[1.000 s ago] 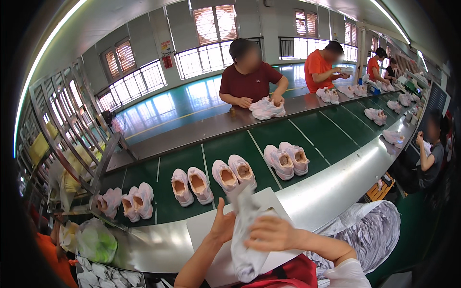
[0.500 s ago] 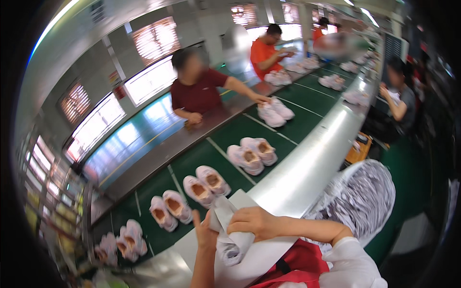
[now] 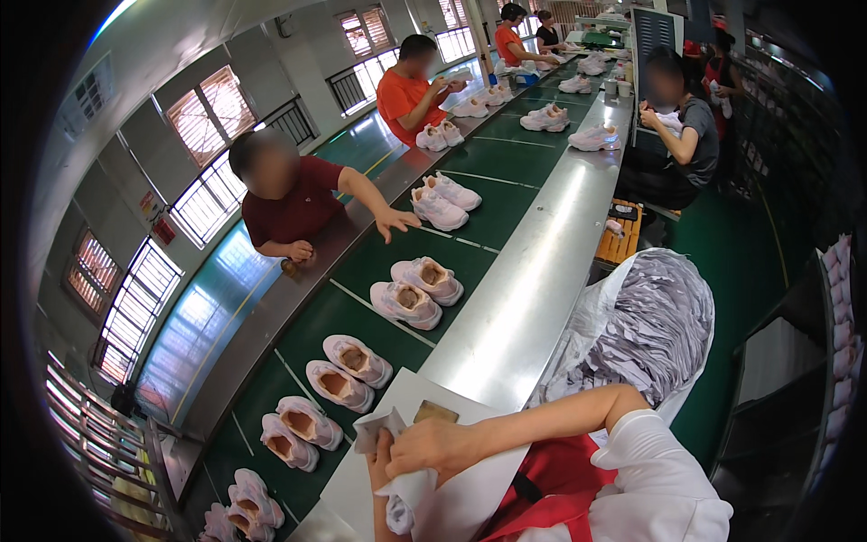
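In front of me is a roll of white paper, one end jutting up beyond my fists and the other hanging below them. My right hand is closed over its middle. Pressed against the paper from the left, my left hand has its fingers curled and is partly covered by the right. Beneath both hands lies a white board with a small brownish block on it. The nearest pair of pale pink shoes sits just beyond the board, on the green conveyor belt.
More shoe pairs line the belt. A metal ledge runs along its near side. At my right stands a large white sack full of paper sheets. Across the belt, a person in dark red reaches over it; others sit farther along.
My left hand, its fingers stretched before, is now curled against the paper, and the right has shifted over it. The person in dark red has let go of a shoe pair. My view has turned.
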Motion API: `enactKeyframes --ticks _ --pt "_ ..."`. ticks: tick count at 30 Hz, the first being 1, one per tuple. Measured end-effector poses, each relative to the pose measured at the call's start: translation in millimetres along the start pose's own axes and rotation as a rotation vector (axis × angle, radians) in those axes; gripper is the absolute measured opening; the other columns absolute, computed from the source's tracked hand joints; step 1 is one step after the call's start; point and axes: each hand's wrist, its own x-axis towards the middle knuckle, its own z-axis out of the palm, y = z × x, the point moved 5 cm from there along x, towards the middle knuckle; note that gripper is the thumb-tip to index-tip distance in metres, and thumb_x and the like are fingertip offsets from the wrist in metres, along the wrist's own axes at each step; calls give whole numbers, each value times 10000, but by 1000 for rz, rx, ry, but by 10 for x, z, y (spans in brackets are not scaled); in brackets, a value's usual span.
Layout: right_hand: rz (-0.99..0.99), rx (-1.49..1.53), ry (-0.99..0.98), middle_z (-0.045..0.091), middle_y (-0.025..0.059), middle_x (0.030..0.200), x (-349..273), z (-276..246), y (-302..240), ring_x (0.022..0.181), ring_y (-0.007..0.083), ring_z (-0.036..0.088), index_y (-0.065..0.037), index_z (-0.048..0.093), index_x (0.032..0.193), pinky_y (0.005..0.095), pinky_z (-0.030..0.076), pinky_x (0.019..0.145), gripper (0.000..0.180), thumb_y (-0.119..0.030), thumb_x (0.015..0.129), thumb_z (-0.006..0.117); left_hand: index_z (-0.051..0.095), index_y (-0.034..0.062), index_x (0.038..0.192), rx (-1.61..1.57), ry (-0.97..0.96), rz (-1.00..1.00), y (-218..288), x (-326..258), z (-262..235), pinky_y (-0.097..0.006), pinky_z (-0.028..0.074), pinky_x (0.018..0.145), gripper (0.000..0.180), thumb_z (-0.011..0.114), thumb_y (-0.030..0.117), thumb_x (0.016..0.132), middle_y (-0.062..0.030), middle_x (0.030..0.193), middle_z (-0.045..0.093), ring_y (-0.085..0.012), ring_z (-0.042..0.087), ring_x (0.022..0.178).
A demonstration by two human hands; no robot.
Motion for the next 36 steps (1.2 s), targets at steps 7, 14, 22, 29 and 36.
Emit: enactKeyframes --ticks 7,14,22,29,36 --pt "472 13 96 515 89 1048 -31 -55 182 949 266 539 -125 588 997 355 452 758 466 -327 632 795 422 11 1271 -69 -92 405 304 -248 22 -345 413 934 868 279 744 829 -128 1164 514 -228 497 1102" --pt "511 -39 -21 551 75 976 -22 -12 506 904 270 566 -76 560 1041 338 476 724 450 -324 708 736 520 -47 1141 515 114 473 884 -481 342 -291 426 858 518 728 254 774 -99 1060 578 -168 548 964" --pt "610 -432 21 426 177 1214 -1 425 425 1064 334 492 -74 283 1350 456 396 909 918 -374 636 776 487 -47 1109 315 579 667 812 -413 140 -292 485 751 408 590 284 894 -121 1013 578 -183 586 836" --pt "776 168 -18 522 217 1137 245 596 458 1037 377 535 -52 363 1245 429 446 858 710 -245 678 744 464 34 1151 -82 628 688 793 -190 -168 -315 483 778 509 475 478 903 -99 1070 553 -181 569 892" --pt "818 250 -91 529 275 1131 215 683 567 970 427 562 -5 296 1292 434 473 800 747 -258 725 711 506 70 801 -319 152 650 806 -8 -272 -460 293 1055 256 566 298 900 -37 677 526 -219 615 826"
